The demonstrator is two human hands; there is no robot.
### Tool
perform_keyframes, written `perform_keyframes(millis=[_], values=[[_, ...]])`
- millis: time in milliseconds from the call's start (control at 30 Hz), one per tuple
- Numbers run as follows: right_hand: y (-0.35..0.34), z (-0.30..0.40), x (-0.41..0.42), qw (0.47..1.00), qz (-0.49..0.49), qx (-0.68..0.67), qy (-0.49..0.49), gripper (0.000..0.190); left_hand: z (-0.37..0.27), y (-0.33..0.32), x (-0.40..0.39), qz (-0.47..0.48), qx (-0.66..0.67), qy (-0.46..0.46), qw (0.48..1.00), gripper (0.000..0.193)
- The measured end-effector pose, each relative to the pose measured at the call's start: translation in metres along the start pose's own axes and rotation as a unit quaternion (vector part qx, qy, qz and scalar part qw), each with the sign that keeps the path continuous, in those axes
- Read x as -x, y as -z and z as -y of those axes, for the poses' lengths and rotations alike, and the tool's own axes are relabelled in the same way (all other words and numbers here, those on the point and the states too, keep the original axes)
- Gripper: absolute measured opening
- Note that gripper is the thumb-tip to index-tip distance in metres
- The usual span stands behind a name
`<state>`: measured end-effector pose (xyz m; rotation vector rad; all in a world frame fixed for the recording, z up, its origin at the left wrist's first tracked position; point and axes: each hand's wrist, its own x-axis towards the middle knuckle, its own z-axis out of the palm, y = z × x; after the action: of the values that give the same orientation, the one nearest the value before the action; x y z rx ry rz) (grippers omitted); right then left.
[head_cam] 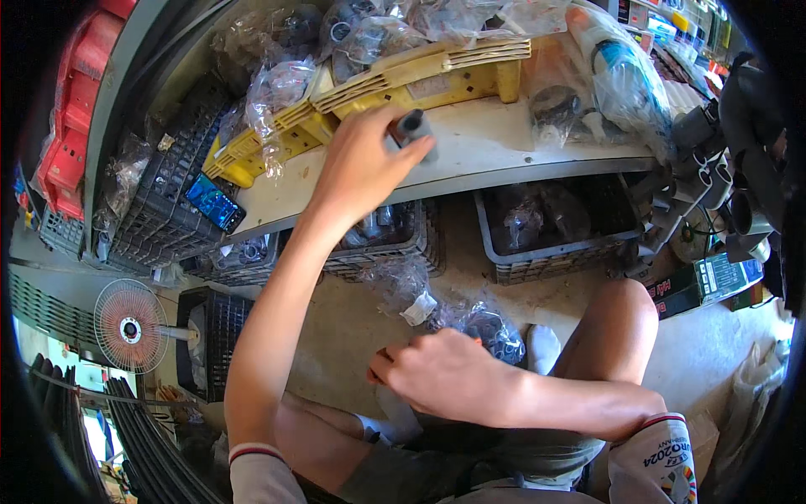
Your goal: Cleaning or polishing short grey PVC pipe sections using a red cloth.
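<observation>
My left hand (365, 154) reaches over the shelf board and grips a short grey plastic pipe fitting (412, 126) with a dark opening, its thumb along the near side. Yellow plastic bins (403, 94), with bagged fittings piled above, sit just behind it. My right hand (441, 372) is held over my lap with curled fingers; whether anything lies inside them is hidden. Close beyond it on the floor rests a clear plastic bag of dark fittings (494, 331), with a crumpled clear bag (403, 283) beside it.
Black crates (554, 252) with bagged parts stand under the shelf (491, 142). A lit phone (215, 203) leans at the shelf's left end. Left of me are a fan (130, 329) and a black crate (217, 334). Grey pipe fittings (705, 183) and a printed box (711, 283) are at right.
</observation>
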<state>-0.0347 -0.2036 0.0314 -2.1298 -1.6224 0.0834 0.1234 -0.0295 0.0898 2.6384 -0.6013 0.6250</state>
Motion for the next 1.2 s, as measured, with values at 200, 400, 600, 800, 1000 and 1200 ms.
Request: perform_keyframes(millis=[200,400,600,800,1000,1200], values=[[-0.008,0.012,0.010,0.999,-0.028,-0.023,0.001,0.012,-0.027,-0.037,-0.084,0.178,-0.026,0.135,0.974,0.033],[-0.006,0.013,0.016,1.000,-0.011,-0.018,-0.003,0.005,-0.020,-0.047,-0.091,0.240,-0.178,0.073,0.952,0.017],[-0.005,0.012,0.018,0.999,-0.037,-0.025,-0.008,0.005,-0.015,-0.050,-0.091,0.254,-0.226,0.038,0.940,0.019],[-0.016,0.015,0.011,1.000,-0.009,-0.018,0.007,0.005,-0.016,-0.041,-0.089,0.277,-0.250,0.056,0.926,0.025],[-0.024,0.019,0.015,1.000,0.001,-0.005,0.000,0.006,-0.019,-0.053,-0.086,0.273,-0.271,0.017,0.923,0.032],[-0.045,0.034,0.011,0.999,0.023,-0.014,0.037,0.006,-0.021,-0.057,-0.013,-0.024,-0.133,-0.172,0.976,0.020]])
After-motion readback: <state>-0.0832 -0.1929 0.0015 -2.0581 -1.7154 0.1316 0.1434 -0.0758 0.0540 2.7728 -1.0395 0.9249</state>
